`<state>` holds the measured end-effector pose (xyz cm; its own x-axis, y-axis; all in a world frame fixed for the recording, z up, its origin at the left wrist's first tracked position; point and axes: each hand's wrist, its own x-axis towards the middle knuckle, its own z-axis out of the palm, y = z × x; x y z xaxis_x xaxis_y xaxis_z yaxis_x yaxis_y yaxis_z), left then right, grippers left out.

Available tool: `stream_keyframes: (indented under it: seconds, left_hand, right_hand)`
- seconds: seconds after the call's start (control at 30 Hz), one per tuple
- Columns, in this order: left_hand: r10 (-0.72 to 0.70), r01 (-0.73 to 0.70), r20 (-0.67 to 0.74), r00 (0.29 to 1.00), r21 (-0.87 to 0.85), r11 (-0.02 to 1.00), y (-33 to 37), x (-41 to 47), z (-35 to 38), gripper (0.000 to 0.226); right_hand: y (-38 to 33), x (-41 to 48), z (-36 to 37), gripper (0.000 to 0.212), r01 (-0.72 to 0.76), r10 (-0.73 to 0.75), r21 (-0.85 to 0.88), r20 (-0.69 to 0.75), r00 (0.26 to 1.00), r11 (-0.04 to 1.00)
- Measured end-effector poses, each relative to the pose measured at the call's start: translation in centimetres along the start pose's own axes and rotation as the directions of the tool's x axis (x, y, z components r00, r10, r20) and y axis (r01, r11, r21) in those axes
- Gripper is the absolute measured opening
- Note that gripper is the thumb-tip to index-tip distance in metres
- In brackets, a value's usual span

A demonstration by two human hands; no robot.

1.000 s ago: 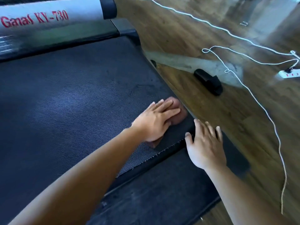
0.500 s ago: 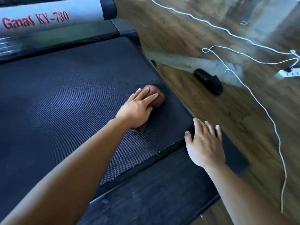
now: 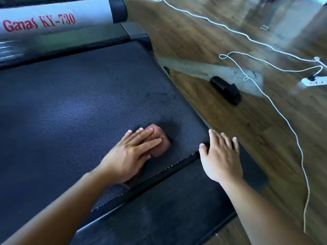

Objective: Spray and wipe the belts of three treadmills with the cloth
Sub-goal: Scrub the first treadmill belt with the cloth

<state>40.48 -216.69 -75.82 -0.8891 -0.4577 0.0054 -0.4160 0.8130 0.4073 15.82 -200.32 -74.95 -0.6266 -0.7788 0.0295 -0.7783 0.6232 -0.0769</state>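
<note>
A dark textured treadmill belt (image 3: 70, 112) fills the left and middle of the head view. My left hand (image 3: 131, 152) lies flat with straight fingers on a reddish-brown cloth (image 3: 161, 142), pressing it onto the belt near its frayed rear edge. Most of the cloth is hidden under the hand. My right hand (image 3: 221, 156) rests open on the belt's rear right corner, its thumb at the belt edge. No spray bottle is in view.
The treadmill's grey motor cover (image 3: 56, 20) reads "Ganas KY-730" at the top left. A black end cap (image 3: 159, 218) lies behind the belt. On the wooden floor (image 3: 265, 138) to the right are a black slipper (image 3: 226, 90), a white cable (image 3: 283, 117) and a power strip (image 3: 315, 82).
My left hand slid the cloth up the belt away from the rear edge, then back toward that edge, ending left of where it began. My right hand stayed at the corner.
</note>
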Motion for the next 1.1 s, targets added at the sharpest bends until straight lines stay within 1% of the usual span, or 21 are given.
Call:
stream_keyframes:
  seconds: [0.13,0.2,0.27,0.33,0.43,0.53,0.63,0.73,0.87,0.93,1.03,1.1]
  left_hand:
    - [-0.175,0.172,-0.087,0.981,-0.038,0.984,-2.6,2.5,-1.8,0.054]
    - [-0.265,0.260,-0.113,0.958,-0.057,0.964,-2.2,5.2,-2.1,0.056]
    - [-0.320,0.313,-0.133,0.938,-0.072,0.947,-0.9,7.8,-1.9,0.057]
    - [-0.316,0.309,-0.145,0.938,-0.071,0.948,1.2,9.5,-1.3,0.057]
    - [-0.228,0.225,-0.120,0.966,-0.041,0.974,4.9,10.0,0.5,0.057]
    - [-0.115,0.117,-0.079,0.990,0.020,0.993,7.2,7.8,2.2,0.057]
    - [-0.093,0.095,-0.073,0.993,0.025,0.995,6.5,3.7,2.8,0.055]
    - [-0.176,0.178,-0.113,0.978,0.011,0.984,4.4,-0.4,2.1,0.057]
    - [-0.348,0.342,-0.179,0.920,-0.064,0.938,0.5,-2.8,0.1,0.057]
    - [-0.404,0.396,-0.221,0.888,-0.083,0.915,-1.1,-1.6,-0.8,0.054]
    - [-0.477,0.471,-0.239,0.846,-0.088,0.878,-1.6,2.5,-1.6,0.057]
    - [-0.481,0.476,-0.241,0.843,-0.081,0.876,-1.0,5.7,-1.6,0.057]
  right_hand:
    - [0.1,0.1,0.1,0.061,-0.004,0.004,0.004,0.008,1.000,1.000]
    - [0.0,0.1,0.1,0.061,-0.008,0.008,0.003,0.004,1.000,1.000]
    - [0.0,0.0,0.1,0.061,-0.014,0.014,-0.001,0.002,1.000,1.000]
    - [-0.1,0.0,0.0,0.061,-0.017,0.017,-0.002,0.014,1.000,1.000]
    - [0.0,0.0,-0.2,0.062,-0.012,0.012,-0.004,0.030,0.999,1.000]
    - [-0.1,0.0,-0.4,0.062,-0.013,0.013,0.001,0.037,0.999,1.000]
    - [-0.1,0.1,-0.4,0.062,-0.014,0.014,0.001,0.023,1.000,1.000]
    - [-0.1,0.1,-0.2,0.067,-0.010,0.010,-0.001,0.002,1.000,1.000]
    - [-0.2,0.0,-0.2,0.070,-0.006,0.006,-0.002,-0.005,1.000,1.000]
    - [-0.2,0.0,-0.2,0.070,-0.007,0.007,-0.005,-0.001,1.000,1.000]
    - [-0.2,-0.1,-0.3,0.065,-0.010,0.010,0.009,-0.001,1.000,1.000]
    - [-0.3,-0.1,-0.5,0.062,-0.014,0.014,0.005,0.023,1.000,1.000]
